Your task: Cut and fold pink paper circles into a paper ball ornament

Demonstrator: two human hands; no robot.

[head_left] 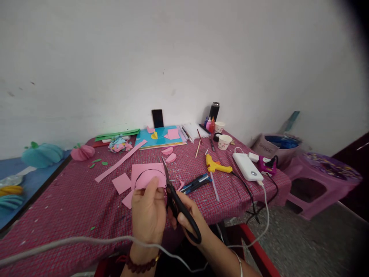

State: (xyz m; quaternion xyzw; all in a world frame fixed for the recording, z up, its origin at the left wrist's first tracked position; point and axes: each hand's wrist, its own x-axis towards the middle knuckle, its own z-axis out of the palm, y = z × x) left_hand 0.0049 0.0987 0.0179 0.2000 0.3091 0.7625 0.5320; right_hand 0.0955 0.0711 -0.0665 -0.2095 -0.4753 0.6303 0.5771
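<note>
My left hand (148, 213) is closed around the lower edge of a pink paper square (147, 176) with a dark circle drawn on it. It holds the sheet up above the table. My right hand (187, 215) grips black scissors (175, 200) through the handle loops. The blades point up and touch the paper's right edge, along the drawn circle. Two pink half-circle pieces (169, 154) lie on the table beyond the sheet.
A table with a red checked cloth (72, 207) carries pink scraps (121, 183), a long pink strip (121, 161), coloured paper sheets (161, 137), pens (197, 182), a yellow glue gun (216, 165), a white power bank (247, 166) and paper cups (224, 141). A pink stool (319, 181) stands to the right.
</note>
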